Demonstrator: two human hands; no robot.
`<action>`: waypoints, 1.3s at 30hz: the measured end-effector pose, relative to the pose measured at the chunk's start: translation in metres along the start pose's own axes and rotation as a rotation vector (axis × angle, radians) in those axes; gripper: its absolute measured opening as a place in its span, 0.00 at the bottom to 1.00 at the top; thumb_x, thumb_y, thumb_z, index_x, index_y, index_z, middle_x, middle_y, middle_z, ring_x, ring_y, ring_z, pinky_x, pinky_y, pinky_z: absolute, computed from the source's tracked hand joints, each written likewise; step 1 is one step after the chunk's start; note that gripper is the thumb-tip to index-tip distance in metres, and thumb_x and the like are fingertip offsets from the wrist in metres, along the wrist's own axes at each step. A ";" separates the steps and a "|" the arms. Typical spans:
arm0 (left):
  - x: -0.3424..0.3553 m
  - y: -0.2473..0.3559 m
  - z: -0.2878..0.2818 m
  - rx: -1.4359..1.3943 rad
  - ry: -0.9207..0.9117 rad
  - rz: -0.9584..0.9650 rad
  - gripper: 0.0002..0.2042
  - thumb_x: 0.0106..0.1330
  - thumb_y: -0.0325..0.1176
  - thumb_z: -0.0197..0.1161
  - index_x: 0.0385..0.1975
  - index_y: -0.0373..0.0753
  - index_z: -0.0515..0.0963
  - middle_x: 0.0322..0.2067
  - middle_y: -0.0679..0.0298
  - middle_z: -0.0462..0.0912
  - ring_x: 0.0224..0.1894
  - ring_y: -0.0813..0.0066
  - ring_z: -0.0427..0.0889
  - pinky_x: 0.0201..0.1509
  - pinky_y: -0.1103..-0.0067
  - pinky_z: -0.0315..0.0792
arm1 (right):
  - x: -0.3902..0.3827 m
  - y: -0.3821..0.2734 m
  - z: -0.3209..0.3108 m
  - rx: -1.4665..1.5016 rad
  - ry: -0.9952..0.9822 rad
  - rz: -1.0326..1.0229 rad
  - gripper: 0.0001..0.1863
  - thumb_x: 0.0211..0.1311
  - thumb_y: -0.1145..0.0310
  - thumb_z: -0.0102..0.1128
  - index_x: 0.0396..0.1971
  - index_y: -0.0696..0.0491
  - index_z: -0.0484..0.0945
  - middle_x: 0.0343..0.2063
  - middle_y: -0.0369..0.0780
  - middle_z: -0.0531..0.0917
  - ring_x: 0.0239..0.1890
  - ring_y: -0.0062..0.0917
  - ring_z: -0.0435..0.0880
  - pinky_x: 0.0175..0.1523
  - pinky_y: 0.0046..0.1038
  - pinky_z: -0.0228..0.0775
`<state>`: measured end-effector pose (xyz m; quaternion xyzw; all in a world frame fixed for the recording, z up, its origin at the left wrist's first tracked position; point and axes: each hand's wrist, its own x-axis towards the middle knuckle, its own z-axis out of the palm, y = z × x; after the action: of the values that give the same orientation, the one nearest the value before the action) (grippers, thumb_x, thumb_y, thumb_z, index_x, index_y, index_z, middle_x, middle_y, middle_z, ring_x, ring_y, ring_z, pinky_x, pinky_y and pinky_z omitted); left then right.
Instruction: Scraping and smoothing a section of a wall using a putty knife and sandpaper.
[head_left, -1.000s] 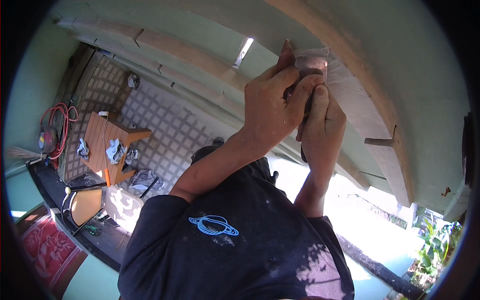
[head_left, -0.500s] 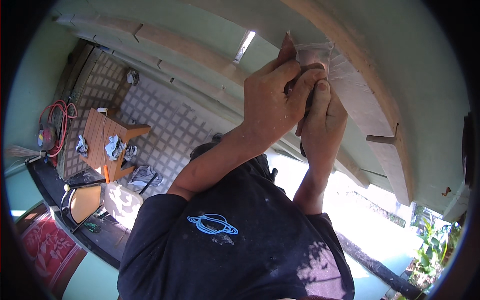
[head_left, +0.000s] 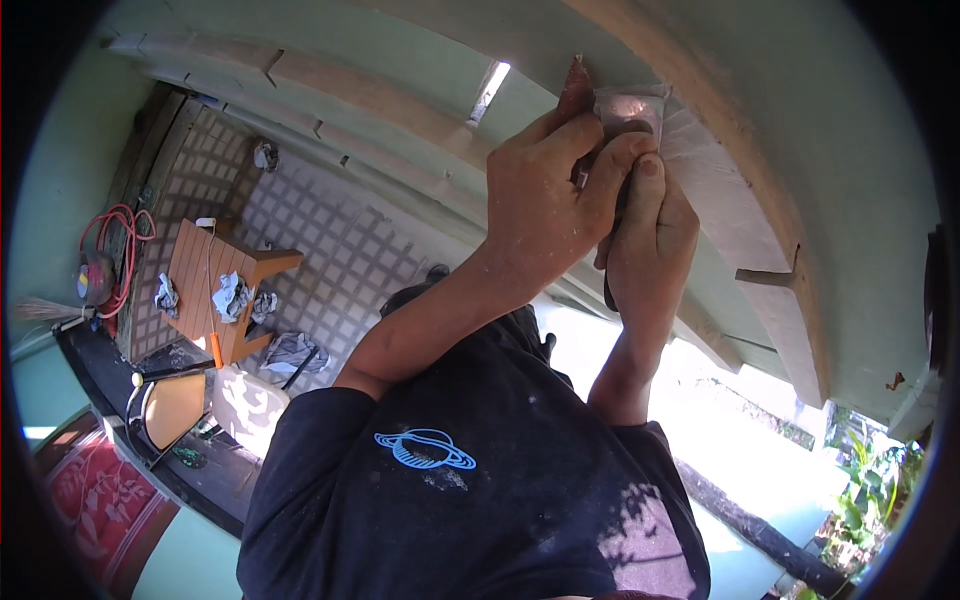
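Note:
Both my hands are raised against a pale wooden beam. My right hand grips a scraper with a dark handle; its flat metal blade lies on the beam's face. My left hand wraps over the right one, its fingers pressing on the blade near the handle. A reddish-brown pointed piece sticks up behind my left fingers; I cannot tell what it is.
More pale beams run across a light green surface. A wooden peg juts from the beam to the right of my hands. Far off at left are a wooden table with crumpled rags, a red hose and a chair.
Both hands and the blade have slid a little up along the beam. The grip is the same.

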<state>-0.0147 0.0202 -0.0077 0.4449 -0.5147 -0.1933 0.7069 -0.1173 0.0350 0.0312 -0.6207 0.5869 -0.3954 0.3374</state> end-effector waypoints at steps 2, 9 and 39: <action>-0.003 0.001 0.000 0.019 0.006 0.014 0.06 0.66 0.28 0.66 0.31 0.32 0.83 0.22 0.58 0.81 0.19 0.82 0.72 0.22 0.82 0.63 | -0.002 0.004 0.000 0.018 -0.003 0.000 0.20 0.77 0.63 0.44 0.36 0.63 0.80 0.15 0.39 0.74 0.20 0.19 0.71 0.27 0.28 0.63; 0.006 0.002 0.002 -0.040 0.009 -0.011 0.06 0.66 0.28 0.67 0.31 0.30 0.82 0.23 0.58 0.82 0.20 0.82 0.74 0.23 0.82 0.65 | 0.005 -0.005 0.000 0.026 0.004 -0.007 0.20 0.77 0.63 0.44 0.37 0.64 0.80 0.15 0.38 0.75 0.20 0.18 0.71 0.26 0.27 0.63; 0.001 0.002 -0.002 0.044 -0.017 0.000 0.06 0.65 0.30 0.67 0.32 0.34 0.84 0.26 0.55 0.83 0.19 0.77 0.77 0.22 0.80 0.68 | 0.000 0.001 0.002 0.003 0.023 -0.034 0.20 0.77 0.62 0.44 0.39 0.62 0.81 0.16 0.39 0.75 0.21 0.18 0.72 0.27 0.26 0.64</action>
<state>-0.0135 0.0215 -0.0057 0.4587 -0.5248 -0.1859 0.6925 -0.1163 0.0344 0.0297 -0.6254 0.5797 -0.4092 0.3247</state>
